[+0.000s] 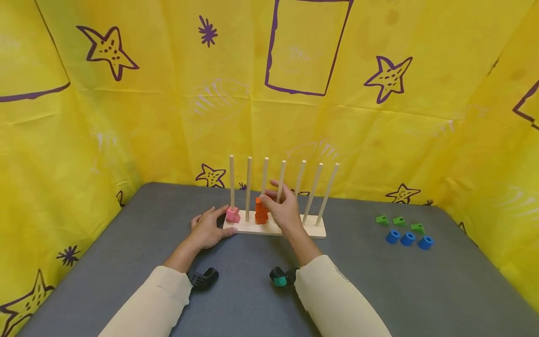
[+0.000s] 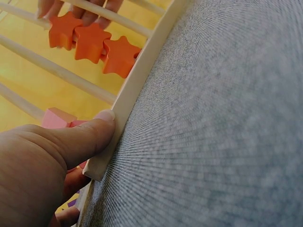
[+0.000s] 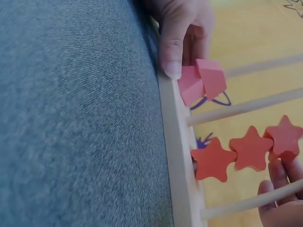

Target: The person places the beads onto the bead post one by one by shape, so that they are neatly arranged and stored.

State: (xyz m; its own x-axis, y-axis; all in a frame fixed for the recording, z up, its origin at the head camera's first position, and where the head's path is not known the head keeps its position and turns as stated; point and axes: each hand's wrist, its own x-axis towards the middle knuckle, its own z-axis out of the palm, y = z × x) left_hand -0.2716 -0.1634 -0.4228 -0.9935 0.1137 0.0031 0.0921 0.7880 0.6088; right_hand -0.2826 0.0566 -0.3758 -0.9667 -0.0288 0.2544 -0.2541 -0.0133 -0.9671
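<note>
We gripped the wooden stand [image 1: 250, 228] at its nine-o'clock end with our left hand [image 1: 208, 229], thumb and fingers half closed, likely to steady it, while our right hand [image 1: 286, 210] pinched the top orange star [image 3: 285, 135] on the third peg [image 1: 265, 173] from there, apparently for control.
</note>
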